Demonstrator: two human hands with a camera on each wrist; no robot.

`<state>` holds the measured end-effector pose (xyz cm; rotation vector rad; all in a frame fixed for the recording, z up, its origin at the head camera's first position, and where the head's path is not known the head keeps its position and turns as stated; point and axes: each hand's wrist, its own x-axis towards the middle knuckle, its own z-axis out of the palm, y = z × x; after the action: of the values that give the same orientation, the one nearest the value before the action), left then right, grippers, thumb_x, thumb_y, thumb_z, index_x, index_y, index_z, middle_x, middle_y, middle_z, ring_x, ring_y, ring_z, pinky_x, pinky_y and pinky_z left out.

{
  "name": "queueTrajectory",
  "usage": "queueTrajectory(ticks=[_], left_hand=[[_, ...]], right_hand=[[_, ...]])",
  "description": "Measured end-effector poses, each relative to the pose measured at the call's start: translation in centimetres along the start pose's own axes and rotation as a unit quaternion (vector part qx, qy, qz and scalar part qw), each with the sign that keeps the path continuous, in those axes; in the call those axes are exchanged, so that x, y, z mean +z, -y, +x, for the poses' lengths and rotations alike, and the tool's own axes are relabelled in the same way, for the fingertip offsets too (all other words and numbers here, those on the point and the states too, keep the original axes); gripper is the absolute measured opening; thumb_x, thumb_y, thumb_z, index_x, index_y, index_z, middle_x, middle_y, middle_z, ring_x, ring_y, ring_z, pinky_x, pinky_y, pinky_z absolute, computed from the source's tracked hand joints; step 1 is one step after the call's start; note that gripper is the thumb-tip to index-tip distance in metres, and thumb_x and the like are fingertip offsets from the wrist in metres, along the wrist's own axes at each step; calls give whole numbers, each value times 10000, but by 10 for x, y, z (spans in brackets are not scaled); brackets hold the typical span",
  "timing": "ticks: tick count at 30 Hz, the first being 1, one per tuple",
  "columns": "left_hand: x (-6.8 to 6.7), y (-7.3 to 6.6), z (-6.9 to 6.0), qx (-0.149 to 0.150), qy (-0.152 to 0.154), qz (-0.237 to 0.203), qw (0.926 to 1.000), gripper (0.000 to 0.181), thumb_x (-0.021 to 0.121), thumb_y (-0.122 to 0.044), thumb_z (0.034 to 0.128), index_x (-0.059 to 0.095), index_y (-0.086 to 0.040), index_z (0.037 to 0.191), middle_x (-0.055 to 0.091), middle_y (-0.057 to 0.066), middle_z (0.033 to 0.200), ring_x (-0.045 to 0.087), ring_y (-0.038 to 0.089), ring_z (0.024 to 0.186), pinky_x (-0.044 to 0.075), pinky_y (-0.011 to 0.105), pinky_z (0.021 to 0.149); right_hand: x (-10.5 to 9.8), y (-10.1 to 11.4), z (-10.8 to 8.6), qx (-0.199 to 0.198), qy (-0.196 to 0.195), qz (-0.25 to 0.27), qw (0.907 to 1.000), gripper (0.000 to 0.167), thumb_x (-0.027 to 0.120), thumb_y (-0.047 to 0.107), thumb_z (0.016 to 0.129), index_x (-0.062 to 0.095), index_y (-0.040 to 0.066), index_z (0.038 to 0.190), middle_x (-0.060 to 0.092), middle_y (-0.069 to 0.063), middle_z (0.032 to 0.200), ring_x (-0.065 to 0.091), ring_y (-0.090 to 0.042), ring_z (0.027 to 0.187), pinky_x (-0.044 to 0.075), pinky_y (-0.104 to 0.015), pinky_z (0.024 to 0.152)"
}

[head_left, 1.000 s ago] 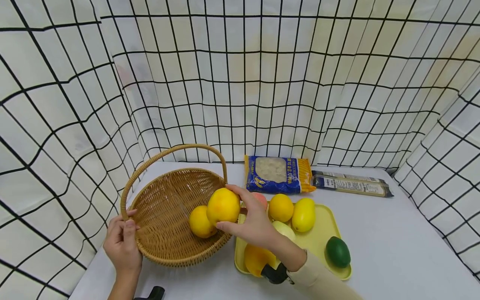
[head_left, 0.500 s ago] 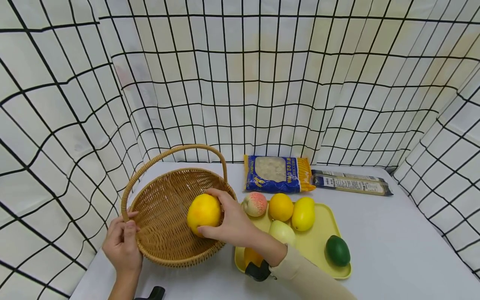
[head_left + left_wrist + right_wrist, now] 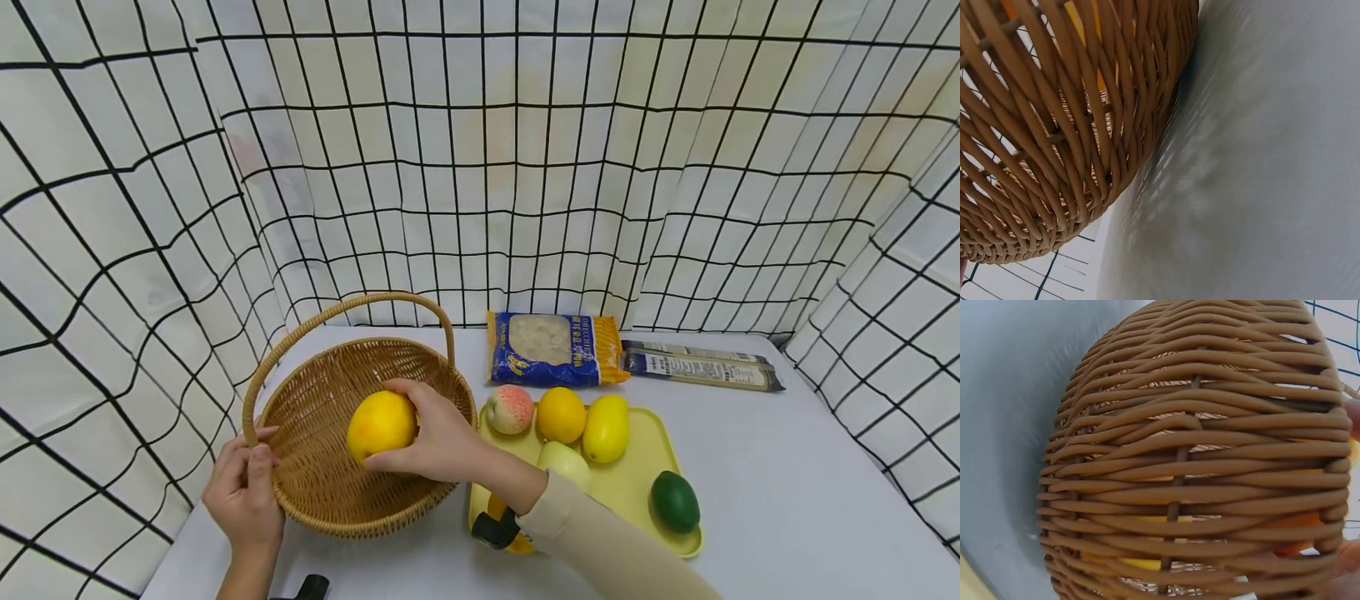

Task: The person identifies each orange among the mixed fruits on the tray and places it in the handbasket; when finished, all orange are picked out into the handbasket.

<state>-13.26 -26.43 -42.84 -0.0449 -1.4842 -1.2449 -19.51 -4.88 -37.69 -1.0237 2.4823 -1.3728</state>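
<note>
A brown wicker basket (image 3: pixel 352 517) with an arched handle stands on the left of the table. My left hand (image 3: pixel 246 492) grips its left rim at the foot of the handle. My right hand (image 3: pixel 442 442) reaches over the right rim and holds a yellow-orange round fruit (image 3: pixel 381 427) inside the basket, thumb below and fingers above. Whether the fruit touches the basket's bottom I cannot tell. A second fruit in there is hidden behind the hand in the head view. In the right wrist view, the basket's woven side (image 3: pixel 1191 456) fills most of the picture, with yellow and orange showing through.
A yellow tray (image 3: pixel 633 508) to the right bears a peach (image 3: pixel 512 409), an orange (image 3: pixel 561 415), a yellow oblong fruit (image 3: pixel 607 428), a pale green fruit (image 3: pixel 564 463) and a dark green avocado-like fruit (image 3: pixel 675 502). Behind lie a blue pasta bag (image 3: pixel 545 348) and long packets (image 3: pixel 705 368).
My right hand has moved left and into the basket with the yellow-orange fruit, uncovering the peach. The other fruit in the basket has gone out of sight. My left hand has stayed put.
</note>
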Motion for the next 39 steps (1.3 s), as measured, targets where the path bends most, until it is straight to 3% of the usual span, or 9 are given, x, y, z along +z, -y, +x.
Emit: queueTrajectory(ticks=[9, 17, 23, 28, 33, 39], left_hand=[[0, 3, -1, 63, 21, -135, 9999, 317, 542, 41, 881, 489, 158, 591, 689, 0, 889, 617, 134, 871, 409, 125, 644], [2, 5, -1, 110, 17, -180, 9998, 335, 552, 18, 887, 489, 148, 585, 688, 19, 878, 620, 134, 860, 394, 131, 630], [3, 2, -1, 148, 29, -96, 9998, 350, 562, 3, 893, 484, 142, 582, 688, 14, 886, 630, 138, 881, 366, 125, 594], [2, 1, -1, 171, -16, -110, 9998, 349, 557, 0, 888, 476, 146, 581, 688, 26, 888, 630, 137, 876, 382, 131, 626], [1, 1, -2, 121, -52, -166, 9998, 343, 548, 10, 889, 477, 147, 583, 686, 28, 887, 624, 138, 883, 406, 147, 678], [2, 3, -2, 126, -61, -298, 9995, 340, 538, 28, 893, 476, 152, 583, 684, 57, 893, 635, 155, 903, 432, 143, 701]], right_hand=[[14, 3, 17, 220, 574, 162, 9980, 832, 821, 459, 730, 420, 271, 1434, 565, 105, 1216, 536, -23, 1025, 485, -211, 776], [25, 4, 28, 365, 1026, 178, 9939, 841, 826, 426, 727, 435, 211, 1440, 577, 96, 1185, 546, -9, 968, 479, -198, 773], [31, 4, 31, 299, 1207, -507, 9909, 856, 824, 474, 714, 437, 238, 1440, 571, 107, 1259, 544, 1, 1004, 454, -190, 796], [37, 5, 33, 58, 1350, -1276, 9826, 861, 805, 517, 723, 440, 224, 1446, 560, 101, 1329, 556, -6, 1067, 435, -165, 817], [42, 5, 35, 32, 1495, -1425, 9784, 860, 814, 504, 725, 444, 214, 1445, 560, 80, 1343, 565, -22, 1088, 441, -158, 813], [45, 4, 35, -14, 1556, -1670, 9736, 894, 808, 517, 728, 418, 191, 1463, 465, 78, 1456, 492, -61, 1259, 420, -193, 941]])
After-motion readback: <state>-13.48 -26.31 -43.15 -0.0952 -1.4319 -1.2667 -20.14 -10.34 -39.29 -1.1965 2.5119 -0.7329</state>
